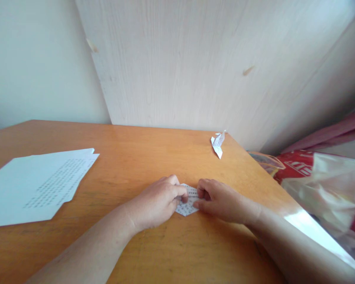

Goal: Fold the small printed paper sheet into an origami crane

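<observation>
A small folded piece of printed paper (pixel 185 209) lies on the wooden table between my two hands. Rows of dark characters cover it, and a crease runs across its middle. My left hand (pixel 165 197) grips its left side, fingers curled and pressed down on the paper. On the right side, my right hand (pixel 217 199) pinches the edge between thumb and bent fingers. Both hands hide the paper's outer ends. Farther back, near the table's far right corner, stands a folded paper figure (pixel 217 145) shaped like a bird.
A stack of white printed sheets (pixel 26 181) lies at the left of the table (pixel 154 148). Behind it rises a pale wood-grain panel (pixel 177 71). Beyond the right edge are plastic bags (pixel 328 185) and a red printed bag (pixel 297 163).
</observation>
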`<state>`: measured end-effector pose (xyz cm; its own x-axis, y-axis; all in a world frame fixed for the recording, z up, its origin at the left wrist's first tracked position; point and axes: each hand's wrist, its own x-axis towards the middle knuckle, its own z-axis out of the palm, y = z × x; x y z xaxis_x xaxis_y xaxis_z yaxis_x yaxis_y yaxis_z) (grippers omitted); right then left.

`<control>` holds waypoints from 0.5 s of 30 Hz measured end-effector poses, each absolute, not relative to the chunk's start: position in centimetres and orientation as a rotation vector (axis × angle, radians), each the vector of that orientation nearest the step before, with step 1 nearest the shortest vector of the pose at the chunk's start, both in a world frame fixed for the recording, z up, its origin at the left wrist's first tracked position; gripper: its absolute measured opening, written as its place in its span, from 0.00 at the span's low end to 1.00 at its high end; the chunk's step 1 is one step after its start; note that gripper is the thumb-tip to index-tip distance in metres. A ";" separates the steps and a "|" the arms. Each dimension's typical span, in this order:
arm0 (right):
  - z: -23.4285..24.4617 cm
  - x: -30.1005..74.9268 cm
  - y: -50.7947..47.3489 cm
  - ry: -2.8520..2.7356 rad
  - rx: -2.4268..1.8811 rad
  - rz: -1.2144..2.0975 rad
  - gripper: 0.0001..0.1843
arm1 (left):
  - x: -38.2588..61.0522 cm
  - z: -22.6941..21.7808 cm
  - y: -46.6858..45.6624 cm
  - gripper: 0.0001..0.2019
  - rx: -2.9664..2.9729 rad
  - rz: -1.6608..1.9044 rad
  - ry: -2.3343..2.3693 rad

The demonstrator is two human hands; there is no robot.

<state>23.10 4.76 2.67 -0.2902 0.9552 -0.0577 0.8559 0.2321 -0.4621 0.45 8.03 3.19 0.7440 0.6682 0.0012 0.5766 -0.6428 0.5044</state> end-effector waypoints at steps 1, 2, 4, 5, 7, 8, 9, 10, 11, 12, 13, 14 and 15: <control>2.7 23.3 4.8 -2.271 -1.713 0.626 0.06 | 0.4 3.2 8.0 0.12 2.462 0.255 0.941; 2.8 23.5 4.8 -2.272 -1.723 0.640 0.06 | 0.4 3.1 8.1 0.12 2.461 0.255 0.940; 2.9 23.8 4.8 -2.274 -1.740 0.660 0.05 | 0.4 3.1 8.1 0.12 2.458 0.262 0.935; 3.0 24.0 4.8 -2.278 -1.740 0.670 0.05 | 0.4 3.1 8.1 0.12 2.455 0.268 0.932; 3.1 24.3 4.9 -2.292 -1.730 0.693 0.05 | 0.4 3.1 8.1 0.12 2.449 0.273 0.932; 3.2 24.4 5.0 -2.301 -1.726 0.709 0.05 | 0.5 3.2 8.1 0.13 2.446 0.269 0.934; 3.3 24.6 5.0 -2.305 -1.728 0.729 0.05 | 0.5 3.2 8.1 0.13 2.443 0.265 0.936; 3.3 24.7 5.1 -2.304 -1.737 0.751 0.05 | 0.5 3.3 8.1 0.13 2.439 0.259 0.939; 3.4 24.8 5.1 -2.300 -1.747 0.772 0.05 | 0.5 3.3 8.1 0.13 2.435 0.253 0.940; 3.5 24.9 5.2 -2.296 -1.757 0.791 0.05 | 0.5 3.3 8.1 0.13 2.433 0.250 0.940; 3.5 24.9 5.2 -2.293 -1.764 0.806 0.05 | 0.4 3.3 8.1 0.13 2.431 0.249 0.937; 3.6 25.0 5.2 -2.290 -1.772 0.813 0.05 | 0.4 3.2 8.1 0.13 2.429 0.252 0.935; 3.6 25.2 5.2 -2.288 -1.780 0.812 0.05 | 0.4 3.2 8.2 0.13 2.428 0.257 0.933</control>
